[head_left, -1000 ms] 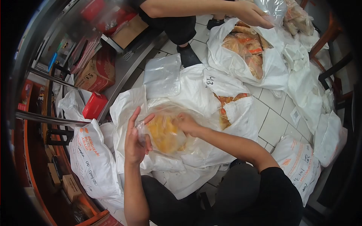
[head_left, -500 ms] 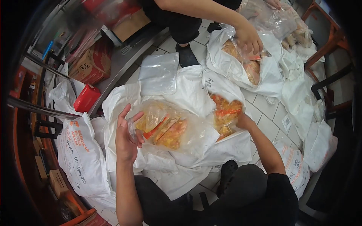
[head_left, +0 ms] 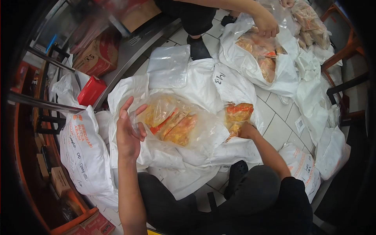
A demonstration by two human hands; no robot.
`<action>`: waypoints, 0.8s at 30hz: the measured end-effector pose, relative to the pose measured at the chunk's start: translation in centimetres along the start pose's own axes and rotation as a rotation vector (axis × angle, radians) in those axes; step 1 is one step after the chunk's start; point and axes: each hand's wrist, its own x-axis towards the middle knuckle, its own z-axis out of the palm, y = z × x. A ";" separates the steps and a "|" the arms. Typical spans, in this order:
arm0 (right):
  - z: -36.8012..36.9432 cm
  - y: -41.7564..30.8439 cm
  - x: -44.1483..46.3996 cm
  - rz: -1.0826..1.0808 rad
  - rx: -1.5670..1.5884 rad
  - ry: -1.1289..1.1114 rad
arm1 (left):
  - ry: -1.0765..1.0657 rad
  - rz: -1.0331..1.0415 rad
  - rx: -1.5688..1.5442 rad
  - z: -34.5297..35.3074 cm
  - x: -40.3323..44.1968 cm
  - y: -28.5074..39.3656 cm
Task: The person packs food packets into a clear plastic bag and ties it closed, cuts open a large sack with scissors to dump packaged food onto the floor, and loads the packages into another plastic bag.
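Note:
My left hand point(head_left: 128, 135) holds the gathered edge of a large clear plastic bag point(head_left: 203, 125), with some fingers stretched out. The bag lies on white sack material and contains yellow-orange packets point(head_left: 178, 127) with red strips. My right hand point(head_left: 246, 130) reaches into the opening of a white sack point(head_left: 233, 84) marked in black, beside similar packets point(head_left: 239, 111). Its fingertips are hidden among them, so its grip cannot be made out.
Flat clear bags point(head_left: 168, 67) lie above the filled bag. Another person's hand point(head_left: 267, 24) is over a second open sack point(head_left: 290, 76) at the upper right. Filled sacks point(head_left: 88, 152) stand left and right; a red box point(head_left: 91, 91) sits on the left shelf.
My right hand has gone from the clear bag to the packets in the marked sack and sits deeper among them. The other person's hand has come down to the far sack.

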 end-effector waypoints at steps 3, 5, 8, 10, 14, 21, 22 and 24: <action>0.4 -0.2 -1.6 0.008 0.154 0.161 | 0.080 0.044 -0.015 0.1 0.1 0.3; 0.4 0.9 -1.5 -0.028 0.316 0.326 | 0.074 0.004 -0.062 -0.7 0.3 0.2; 3.5 2.8 1.2 -0.027 0.164 0.117 | 0.092 0.003 -0.087 -0.9 0.1 0.3; 3.7 2.8 1.5 -0.113 0.083 0.080 | 0.069 0.007 -0.120 -0.9 0.1 0.2; 1.6 0.9 -1.4 -0.198 -0.030 0.191 | 0.029 0.024 -0.284 -0.2 -0.1 0.4; -4.2 -1.5 -7.3 -0.049 0.727 0.967 | -0.007 0.009 -0.511 -0.1 -1.0 1.0; -5.3 -2.3 -7.7 -0.088 0.955 1.105 | -0.017 0.004 -0.492 -0.1 -0.9 0.9; -8.3 -4.7 -10.9 -0.207 1.045 1.043 | -0.031 -0.001 -0.467 -0.1 -0.6 0.7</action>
